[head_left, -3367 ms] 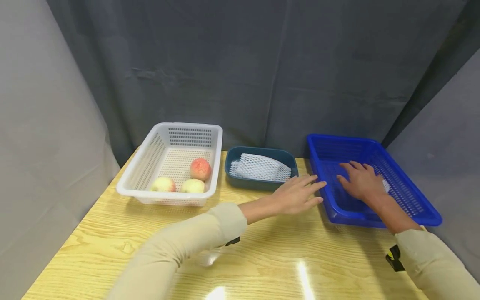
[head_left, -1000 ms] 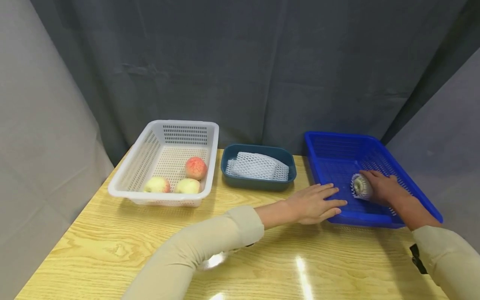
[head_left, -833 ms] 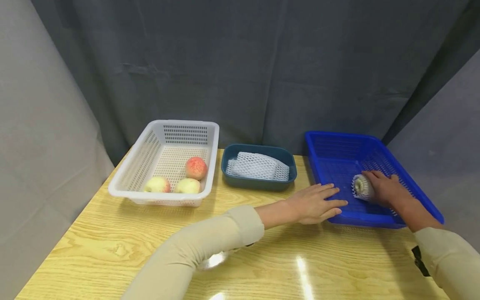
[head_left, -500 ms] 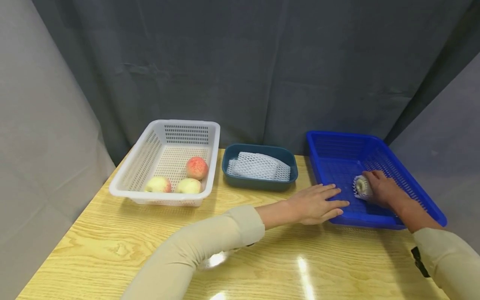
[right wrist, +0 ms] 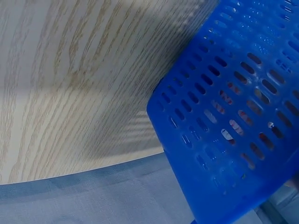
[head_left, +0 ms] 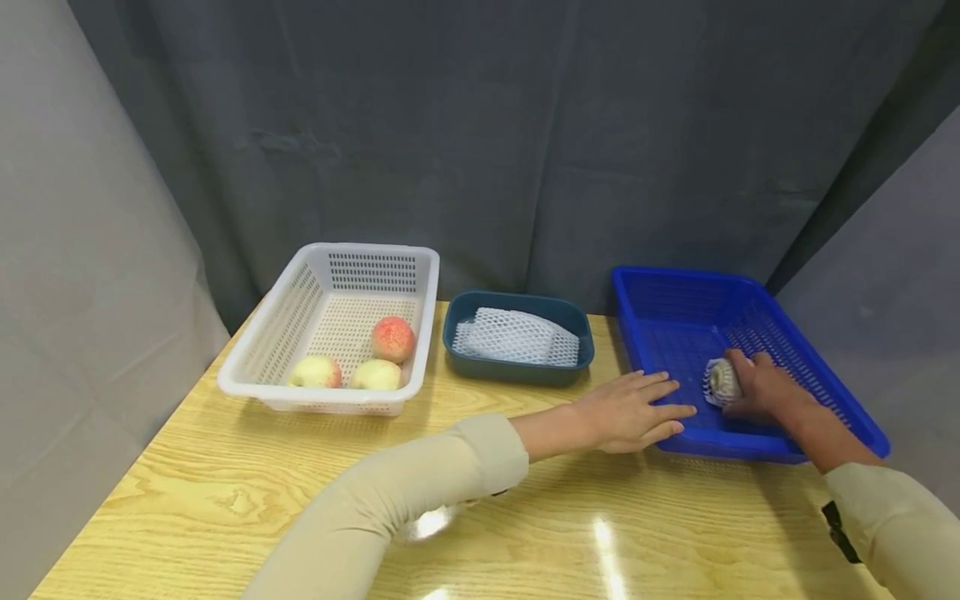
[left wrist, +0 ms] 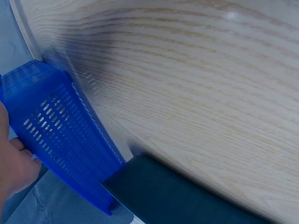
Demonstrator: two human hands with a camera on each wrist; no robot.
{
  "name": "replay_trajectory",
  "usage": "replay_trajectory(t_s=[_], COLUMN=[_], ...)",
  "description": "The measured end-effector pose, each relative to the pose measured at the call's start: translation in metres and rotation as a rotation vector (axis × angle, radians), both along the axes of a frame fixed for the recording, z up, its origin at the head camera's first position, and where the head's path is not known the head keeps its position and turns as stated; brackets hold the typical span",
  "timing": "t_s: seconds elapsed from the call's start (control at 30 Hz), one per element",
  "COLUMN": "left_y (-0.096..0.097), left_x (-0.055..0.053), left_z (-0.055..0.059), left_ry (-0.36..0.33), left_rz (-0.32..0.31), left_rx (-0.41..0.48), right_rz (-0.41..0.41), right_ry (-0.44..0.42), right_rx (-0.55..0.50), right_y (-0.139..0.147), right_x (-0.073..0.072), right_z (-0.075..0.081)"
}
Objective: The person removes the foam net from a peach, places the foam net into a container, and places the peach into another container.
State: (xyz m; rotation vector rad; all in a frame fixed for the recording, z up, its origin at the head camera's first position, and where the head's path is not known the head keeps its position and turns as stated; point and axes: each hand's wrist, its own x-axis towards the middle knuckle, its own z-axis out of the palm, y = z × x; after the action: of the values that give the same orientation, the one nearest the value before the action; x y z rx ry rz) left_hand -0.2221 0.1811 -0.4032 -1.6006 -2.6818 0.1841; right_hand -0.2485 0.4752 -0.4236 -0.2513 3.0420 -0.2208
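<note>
In the head view, a blue basket [head_left: 678,342] stands at the right. Inside it, my right hand [head_left: 768,392] grips a fruit in a white foam net [head_left: 722,382], apparently a peach; its pale end faces left. The basket wall hides most of this hand in the right wrist view. My left hand [head_left: 633,408] rests with spread, fairly straight fingers over the basket's near left rim. The left wrist view has part of that hand [left wrist: 18,163] against the outside of the blue basket [left wrist: 70,130].
A white basket [head_left: 262,390] with several peaches, including a red one [head_left: 393,339], stands on the left. Between the baskets is a dark teal tray [head_left: 517,372] holding white foam nets [head_left: 510,335]. A dark curtain [head_left: 480,150] hangs behind the wooden table [head_left: 300,483].
Since the oldest frame, my left hand has moved right onto the basket rim and my right hand has taken hold of the netted fruit. Lately, my right fingers have shifted slightly around it.
</note>
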Motion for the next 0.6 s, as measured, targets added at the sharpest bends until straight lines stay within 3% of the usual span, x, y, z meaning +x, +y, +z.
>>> replay_trajectory(t_s=[0.2,0.6], left_y=[-0.001,-0.001], left_x=[0.001,0.000], left_z=[0.001,0.002], left_ry=[-0.012,0.037], left_rz=[0.005,-0.017], left_rx=[-0.016,0.017], right_rz=[-0.028,0.023], right_ry=[-0.049,0.063], right_rx=[0.011,0.023], right_y=[-0.003,-0.018], right_x=[0.004,0.011], right_z=[0.003,0.023])
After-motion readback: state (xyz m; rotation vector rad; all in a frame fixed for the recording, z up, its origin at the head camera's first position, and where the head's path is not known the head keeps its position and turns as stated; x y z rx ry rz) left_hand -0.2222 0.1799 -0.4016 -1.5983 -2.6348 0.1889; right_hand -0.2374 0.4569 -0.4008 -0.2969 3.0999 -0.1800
